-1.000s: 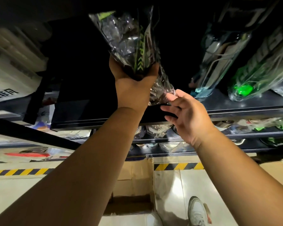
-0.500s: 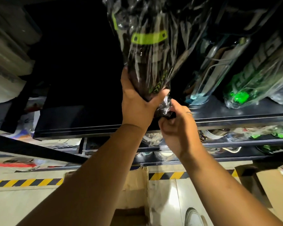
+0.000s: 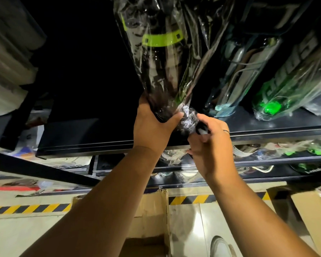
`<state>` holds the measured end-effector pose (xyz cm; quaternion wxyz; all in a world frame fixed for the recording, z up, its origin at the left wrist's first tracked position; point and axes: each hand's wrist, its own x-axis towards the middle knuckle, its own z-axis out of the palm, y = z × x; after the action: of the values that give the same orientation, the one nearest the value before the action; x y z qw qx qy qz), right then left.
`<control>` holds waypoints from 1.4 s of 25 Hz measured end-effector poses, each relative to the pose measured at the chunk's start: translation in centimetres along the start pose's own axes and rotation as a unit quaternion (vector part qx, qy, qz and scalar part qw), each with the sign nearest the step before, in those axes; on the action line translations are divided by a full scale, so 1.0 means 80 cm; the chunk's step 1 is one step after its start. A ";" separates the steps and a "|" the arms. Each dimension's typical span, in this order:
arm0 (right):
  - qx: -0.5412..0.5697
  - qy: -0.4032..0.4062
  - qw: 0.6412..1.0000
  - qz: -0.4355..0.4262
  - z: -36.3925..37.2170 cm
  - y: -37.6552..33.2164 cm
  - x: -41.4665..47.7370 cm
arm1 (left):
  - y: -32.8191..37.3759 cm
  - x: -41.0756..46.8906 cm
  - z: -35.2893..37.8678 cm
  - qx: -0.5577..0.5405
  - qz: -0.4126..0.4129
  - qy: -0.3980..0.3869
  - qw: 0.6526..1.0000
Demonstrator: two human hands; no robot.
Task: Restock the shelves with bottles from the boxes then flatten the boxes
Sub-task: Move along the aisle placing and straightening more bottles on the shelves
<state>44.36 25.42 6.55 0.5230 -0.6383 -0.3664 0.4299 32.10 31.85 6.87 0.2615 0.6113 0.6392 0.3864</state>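
Observation:
A tall dark bottle [image 3: 161,58] in a clear crinkled plastic sleeve, with a lime-green band near its top, stands at the front of the black shelf [image 3: 267,128]. My left hand [image 3: 152,127] grips its base from below. My right hand [image 3: 209,143] pinches the bunched plastic at the bottle's bottom right. To the right on the same shelf stand a pale blue wrapped bottle [image 3: 237,78] and a green wrapped bottle [image 3: 289,88]. An open cardboard box [image 3: 152,216] sits on the floor under my arms.
Lower shelves [image 3: 267,164] hold more wrapped bottles. A second cardboard box [image 3: 308,210] is at the right edge. Yellow-black hazard tape [image 3: 26,209] runs along the tiled floor. White sacks [image 3: 6,71] are stacked at left. My shoe [image 3: 220,247] is beside the box.
The bottle has gone up and onto the shelf's front, upright. My right hand, open a second ago, has closed on the plastic at its base. The view has risen and moved closer.

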 end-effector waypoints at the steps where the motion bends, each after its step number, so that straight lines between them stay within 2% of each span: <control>1: -0.096 0.035 0.994 -0.049 -0.009 0.001 -0.005 | 0.001 0.002 0.003 0.004 -0.005 0.003 1.000; 2: -0.151 0.069 0.983 -0.081 -0.019 0.000 -0.009 | 0.004 0.003 0.007 0.003 -0.008 0.003 1.000; 4: -0.188 0.108 0.971 -0.099 -0.041 0.001 -0.010 | 0.007 0.003 0.015 -0.005 -0.005 0.009 1.000; 8: -0.201 0.079 0.972 -0.094 -0.059 0.011 -0.009 | 0.004 -0.001 0.024 -0.002 -0.014 0.020 1.000; 14: -0.255 0.066 0.957 -0.117 -0.093 0.028 -0.033 | 0.000 -0.045 0.004 0.013 -0.018 -0.034 0.999; 16: -0.312 0.066 0.939 -0.127 -0.119 0.044 -0.047 | -0.005 -0.101 0.000 0.099 0.014 -0.053 0.994; 19: -0.394 0.066 0.911 -0.103 -0.162 0.078 -0.068 | -0.018 -0.182 0.013 0.198 0.135 -0.083 0.967; 24: -0.487 0.091 0.869 0.016 -0.284 0.153 -0.109 | 0.001 -0.275 0.119 0.270 0.191 -0.254 0.909; 26: -0.513 0.092 0.852 0.053 -0.338 0.174 -0.123 | 0.025 -0.302 0.167 0.293 0.217 -0.288 0.885; 32: -0.552 0.092 0.814 0.155 -0.557 0.224 -0.156 | 0.134 -0.392 0.340 0.291 0.237 -0.373 0.849; 35: -0.550 0.078 0.810 0.189 -0.652 0.244 -0.174 | 0.181 -0.437 0.425 0.295 0.250 -0.401 0.831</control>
<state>88.27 -9.34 -6.01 0.0198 -0.9073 -0.3714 0.1963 71.96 2.72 -5.33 0.1968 0.8993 0.3877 -0.0472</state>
